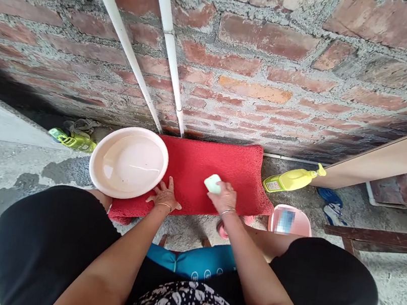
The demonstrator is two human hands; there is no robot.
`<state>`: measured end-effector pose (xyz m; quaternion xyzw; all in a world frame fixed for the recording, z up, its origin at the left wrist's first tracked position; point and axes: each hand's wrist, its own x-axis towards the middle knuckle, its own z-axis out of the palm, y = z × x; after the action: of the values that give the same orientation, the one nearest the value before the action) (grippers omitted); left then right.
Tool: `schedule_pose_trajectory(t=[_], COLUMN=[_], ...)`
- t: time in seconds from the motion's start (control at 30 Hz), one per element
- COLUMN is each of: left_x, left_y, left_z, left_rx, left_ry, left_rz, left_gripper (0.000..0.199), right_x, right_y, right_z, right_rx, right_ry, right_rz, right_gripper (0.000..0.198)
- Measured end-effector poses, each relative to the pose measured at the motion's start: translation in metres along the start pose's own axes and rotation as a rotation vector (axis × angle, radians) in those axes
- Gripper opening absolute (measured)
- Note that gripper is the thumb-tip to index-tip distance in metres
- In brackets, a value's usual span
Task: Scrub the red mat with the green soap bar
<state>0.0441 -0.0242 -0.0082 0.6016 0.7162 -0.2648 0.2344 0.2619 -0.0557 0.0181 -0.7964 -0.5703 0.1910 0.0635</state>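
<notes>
A red textured cloth (200, 172) lies spread over a low surface in front of me, its near edge hanging down. My left hand (166, 197) rests on its near left part, fingers spread, holding nothing. Closed around a pale green bar of soap (213, 183), my right hand (226, 197) is over the middle right of the cloth; whether the bar presses on it I cannot tell. A pale pink basin (129, 162) with water in it sits at the cloth's left end, just beyond my left hand.
To the right stand a yellow spray bottle (291, 180) and a small pink tub (302, 223) with a blurred blue item. Yellow-green bottles (77, 141) lie left of the basin. Behind rises a brick wall (266, 37) with white pipes (170, 51). Blue slippers (330, 197) lie right.
</notes>
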Motion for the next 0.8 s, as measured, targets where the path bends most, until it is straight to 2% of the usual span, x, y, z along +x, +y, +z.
schedule_pose_trajectory(t=[0.1, 0.13, 0.2, 0.3, 0.4, 0.47, 0.5, 0.57, 0.63, 0.73, 0.8], left_x=[0.001, 0.001, 0.0, -0.001, -0.001, -0.001, -0.001, -0.001, -0.002, -0.003, -0.003], left_y=[0.0, 0.0, 0.0, 0.0, 0.0, 0.0, 0.0, 0.0, 0.0, -0.001, -0.001], left_z=[0.001, 0.0, 0.0, -0.002, -0.001, -0.001, -0.001, -0.001, -0.002, -0.003, -0.003], left_rx=[0.003, 0.004, 0.01, 0.012, 0.006, 0.003, 0.002, 0.0, 0.002, 0.004, 0.003], left_ry=[0.004, 0.003, 0.0, -0.005, 0.004, 0.013, 0.016, 0.019, 0.018, 0.012, 0.013], left_rz=[0.001, 0.001, 0.001, 0.003, 0.008, 0.008, 0.008, 0.007, 0.006, 0.007, 0.01], left_gripper=[0.134, 0.135, 0.135, 0.134, 0.134, 0.134, 0.134, 0.134, 0.134, 0.133, 0.133], right_x=[0.004, 0.007, 0.012, 0.018, 0.013, 0.007, 0.003, -0.001, -0.003, -0.004, -0.006], right_y=[-0.036, -0.037, -0.02, 0.043, 0.113, 0.14, 0.146, 0.142, 0.126, 0.108, 0.113], right_z=[0.013, 0.012, 0.006, -0.014, -0.038, -0.048, -0.05, -0.048, -0.039, -0.028, -0.031], right_rx=[-0.086, -0.103, -0.119, -0.072, 0.033, 0.069, 0.085, 0.119, 0.148, 0.125, 0.062], right_ry=[-0.126, -0.143, -0.13, -0.023, 0.092, 0.155, 0.179, 0.191, 0.164, 0.035, -0.018], right_rz=[-0.184, -0.197, -0.15, 0.068, 0.467, 0.68, 0.72, 0.652, 0.5, 0.297, 0.285], right_gripper=[0.048, 0.047, 0.046, 0.047, 0.049, 0.05, 0.051, 0.052, 0.051, 0.047, 0.045])
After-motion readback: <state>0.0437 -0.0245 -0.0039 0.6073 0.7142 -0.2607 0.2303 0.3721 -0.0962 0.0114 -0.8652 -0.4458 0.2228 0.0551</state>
